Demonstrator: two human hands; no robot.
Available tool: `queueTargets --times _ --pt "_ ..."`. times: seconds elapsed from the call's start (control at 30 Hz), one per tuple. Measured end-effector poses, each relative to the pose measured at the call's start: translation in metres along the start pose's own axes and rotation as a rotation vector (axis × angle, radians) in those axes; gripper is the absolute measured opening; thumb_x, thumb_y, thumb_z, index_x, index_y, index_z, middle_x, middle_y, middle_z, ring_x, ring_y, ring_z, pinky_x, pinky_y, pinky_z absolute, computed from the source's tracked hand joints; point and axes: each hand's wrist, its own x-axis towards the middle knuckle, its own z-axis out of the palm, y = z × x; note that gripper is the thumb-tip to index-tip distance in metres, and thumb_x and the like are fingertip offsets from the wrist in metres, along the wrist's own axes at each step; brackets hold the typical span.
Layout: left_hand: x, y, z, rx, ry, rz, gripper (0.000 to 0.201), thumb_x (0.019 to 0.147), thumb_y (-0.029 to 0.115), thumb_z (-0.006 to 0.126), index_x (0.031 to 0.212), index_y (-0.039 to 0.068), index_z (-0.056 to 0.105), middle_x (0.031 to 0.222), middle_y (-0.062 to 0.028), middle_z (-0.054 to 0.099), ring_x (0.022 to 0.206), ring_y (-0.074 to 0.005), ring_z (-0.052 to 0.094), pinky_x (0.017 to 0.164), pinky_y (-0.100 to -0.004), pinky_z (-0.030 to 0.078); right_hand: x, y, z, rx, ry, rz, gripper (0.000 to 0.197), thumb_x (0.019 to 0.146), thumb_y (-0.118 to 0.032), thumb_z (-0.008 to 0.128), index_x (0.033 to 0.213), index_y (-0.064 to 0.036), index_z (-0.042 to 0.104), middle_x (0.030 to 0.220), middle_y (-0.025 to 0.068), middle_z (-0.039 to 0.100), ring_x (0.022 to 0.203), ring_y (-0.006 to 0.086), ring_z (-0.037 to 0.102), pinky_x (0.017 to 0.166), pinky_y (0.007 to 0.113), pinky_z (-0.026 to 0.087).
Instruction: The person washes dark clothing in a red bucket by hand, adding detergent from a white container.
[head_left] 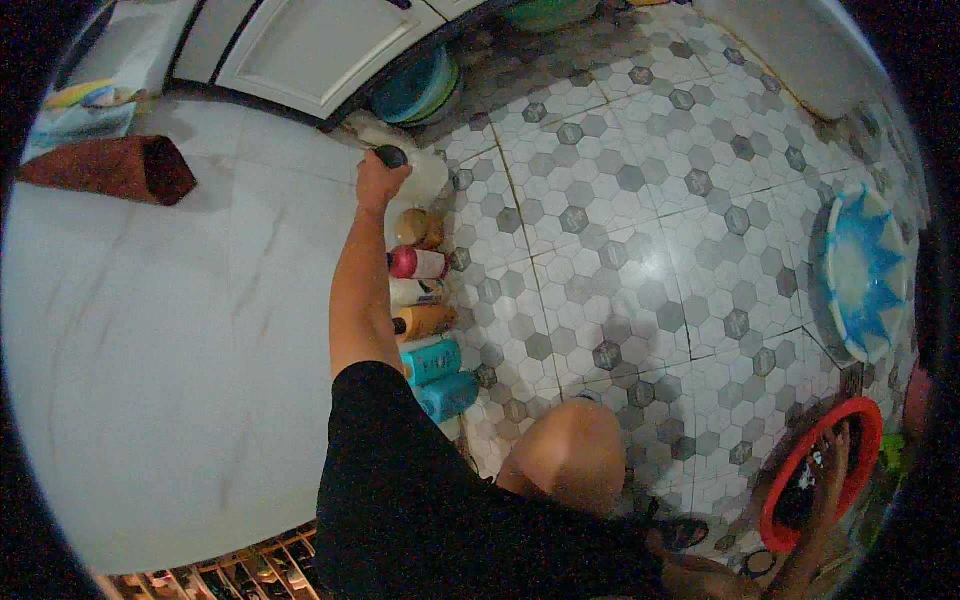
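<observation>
At the upper middle, my left arm reaches away from me along a row of bottles. My left hand is closed round the dark cap of a whitish bottle at the far end of that row. Nearer to me come a tan bottle, a pink-red bottle, a white bottle, an orange bottle, a teal bottle and a blue bottle. At the lower right, my right hand is at a red basin, fingers stretched toward its far rim. Dark and whitish contents inside are unclear.
A blue-and-white basin is at the right on the hexagon-patterned floor. A white marbled surface spans the left, with a brown cloth-like piece on it. White cabinets and stacked basins lie beyond. My knee is bent centrally.
</observation>
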Motion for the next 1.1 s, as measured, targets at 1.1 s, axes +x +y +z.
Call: queueTargets --times 1.1 --pt "0.103 -0.068 0.061 0.446 0.528 0.674 0.061 0.09 0.047 0.063 0.128 0.0 0.052 0.115 -0.0231 0.059 0.104 -0.0397 0.059 0.081 -0.0511 0.051 -0.06 0.01 -0.013 0.03 0.434 -0.019 0.078 0.085 -0.04 0.072 0.147 -0.0067 0.038 0.132 0.0125 0.056 0.128 0.0278 0.049 0.102 0.046 0.042"
